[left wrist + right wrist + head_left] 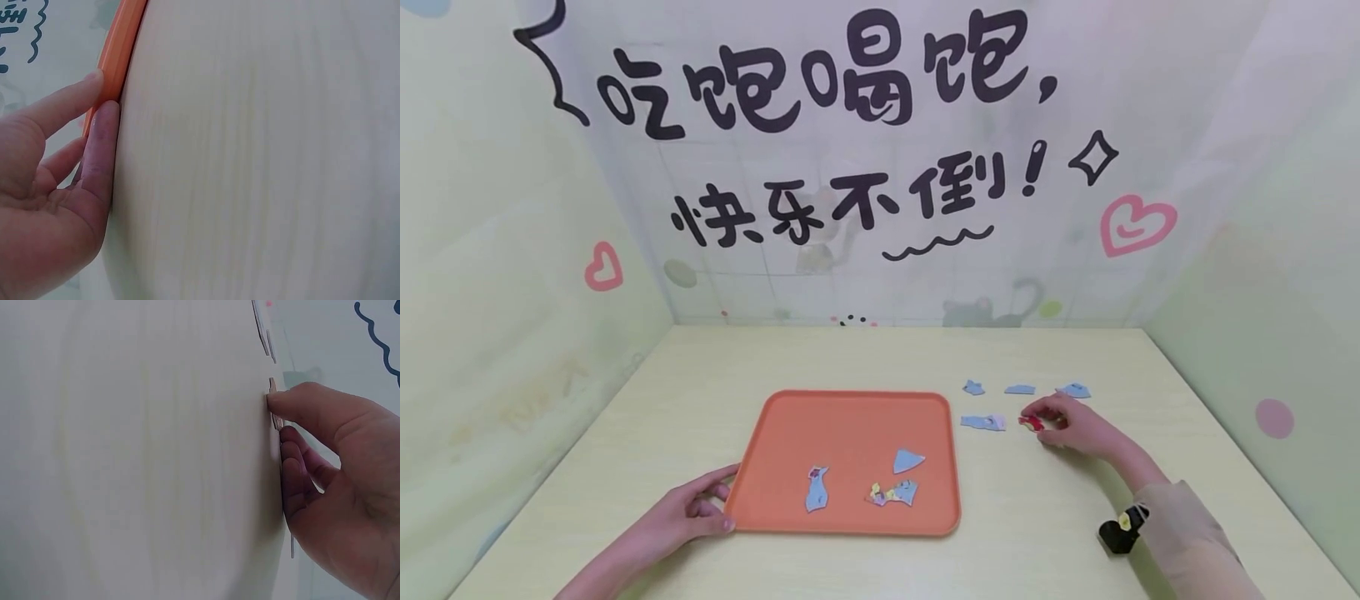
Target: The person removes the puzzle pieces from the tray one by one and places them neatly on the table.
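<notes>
On the pale table [1015,533], right of the orange tray [850,425], the right hand [1075,427] pinches a small red piece [1032,423] between thumb and fingertips, a blue piece [981,422] lying to its left and three more blue pieces [1020,389] in a row just beyond. At the tray's left side, the left hand [688,508] has thumb and fingers spread apart, touching the rim by the near corner. Inside the tray lie a long piece [816,493], a triangular piece [908,461] and a patterned piece [902,493].
</notes>
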### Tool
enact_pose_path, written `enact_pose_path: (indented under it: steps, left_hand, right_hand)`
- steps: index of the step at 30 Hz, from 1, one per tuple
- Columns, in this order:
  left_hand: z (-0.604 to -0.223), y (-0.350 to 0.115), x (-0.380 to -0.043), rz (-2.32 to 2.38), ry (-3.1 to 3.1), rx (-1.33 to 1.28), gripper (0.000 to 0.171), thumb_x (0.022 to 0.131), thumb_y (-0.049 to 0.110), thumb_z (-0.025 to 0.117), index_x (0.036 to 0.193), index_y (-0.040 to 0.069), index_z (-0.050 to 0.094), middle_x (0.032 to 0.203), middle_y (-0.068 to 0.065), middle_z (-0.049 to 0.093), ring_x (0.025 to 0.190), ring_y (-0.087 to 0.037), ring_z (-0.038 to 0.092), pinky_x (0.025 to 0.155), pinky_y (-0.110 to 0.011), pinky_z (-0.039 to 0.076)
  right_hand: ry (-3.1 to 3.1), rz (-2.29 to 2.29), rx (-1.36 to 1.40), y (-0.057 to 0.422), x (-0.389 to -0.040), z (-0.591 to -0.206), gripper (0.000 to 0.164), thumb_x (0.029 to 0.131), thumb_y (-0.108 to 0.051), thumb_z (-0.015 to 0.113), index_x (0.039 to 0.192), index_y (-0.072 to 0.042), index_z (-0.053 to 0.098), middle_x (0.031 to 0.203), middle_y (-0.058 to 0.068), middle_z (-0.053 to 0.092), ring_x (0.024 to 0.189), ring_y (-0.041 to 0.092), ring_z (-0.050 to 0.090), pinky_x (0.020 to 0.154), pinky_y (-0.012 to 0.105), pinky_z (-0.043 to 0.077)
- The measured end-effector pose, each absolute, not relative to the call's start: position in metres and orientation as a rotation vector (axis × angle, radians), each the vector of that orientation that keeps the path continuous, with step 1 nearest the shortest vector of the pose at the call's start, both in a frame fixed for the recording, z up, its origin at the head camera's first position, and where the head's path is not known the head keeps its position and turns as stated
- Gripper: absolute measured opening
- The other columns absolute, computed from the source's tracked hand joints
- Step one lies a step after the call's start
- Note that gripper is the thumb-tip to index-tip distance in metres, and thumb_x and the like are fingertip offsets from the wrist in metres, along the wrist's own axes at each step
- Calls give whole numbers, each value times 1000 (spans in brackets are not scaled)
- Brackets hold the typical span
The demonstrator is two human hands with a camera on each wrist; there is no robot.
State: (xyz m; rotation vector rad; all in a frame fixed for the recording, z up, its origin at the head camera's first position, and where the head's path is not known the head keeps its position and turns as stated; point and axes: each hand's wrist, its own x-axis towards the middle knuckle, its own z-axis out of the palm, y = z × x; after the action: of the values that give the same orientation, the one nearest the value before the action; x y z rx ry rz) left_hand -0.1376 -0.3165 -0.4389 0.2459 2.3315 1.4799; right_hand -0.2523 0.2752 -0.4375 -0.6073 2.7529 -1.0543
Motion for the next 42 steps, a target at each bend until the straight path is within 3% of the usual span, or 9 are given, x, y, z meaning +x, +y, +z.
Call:
enact_pose_path:
  steps: [7,21,27,31,42]
  left_hand:
    - [-440,-318,-139,1478,2342,276,85,89,16,73,153,-6,22,119,-15,51,86,-6,63,77,-21,51]
    - [-440,-317,-138,1472,2340,250,85,89,18,73,154,-3,24,120,-16,51,87,-7,64,77,-21,51]
    - [-439,-316,-137,1482,2339,242,85,88,17,73,154,-4,24,121,-18,51,86,-7,64,77,-21,51]
    - [-439,-316,-137,1482,2353,251,85,88,17,74,154,-5,23,122,-18,51,86,-7,64,77,-21,51]
    - [-438,-315,-135,1455,2378,233,85,88,19,74,154,-3,25,122,-17,52,86,-7,63,77,-21,50]
  right_hand:
    - [2777,-1012,-591,274,-250,-436,41,86,-14,75,124,-5,63,110,9,56,99,22,47,79,23,43]
    - [2794,-989,-598,270,-251,-436,43,84,-13,76,123,-3,62,109,12,56,98,23,48,77,25,42]
    - [2833,-872,-622,264,-255,-428,47,82,-12,77,126,-5,61,118,15,58,106,29,54,89,43,49]
    - [2869,-799,-712,254,-263,-421,46,84,-14,76,128,-6,62,125,15,59,114,34,54,94,52,46]
    - [2794,-793,-1075,189,-268,-396,44,87,-16,75,128,-7,62,125,12,63,116,34,52,98,51,44]
